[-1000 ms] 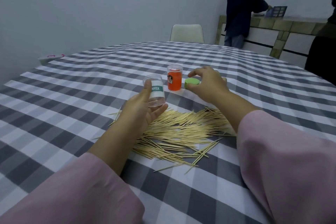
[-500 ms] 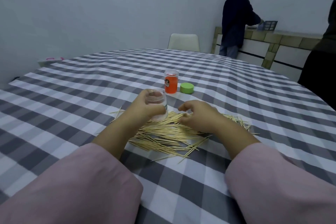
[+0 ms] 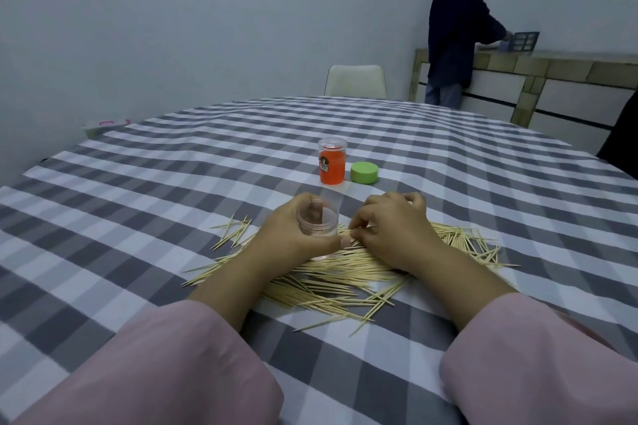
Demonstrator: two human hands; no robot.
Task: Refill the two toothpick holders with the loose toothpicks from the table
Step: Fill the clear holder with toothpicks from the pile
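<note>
While gripped, clear holder (image 3: 317, 220) mouth-up, upright.

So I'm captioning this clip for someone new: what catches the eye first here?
A sprawling heap of pale wooden toothpicks lies on the grey-and-white checked tablecloth, under both hands. The left hand grips a clear plastic holder; the right hand pinches at toothpicks beside it. Behind stand a bright orange holder and a green round lid.
</note>
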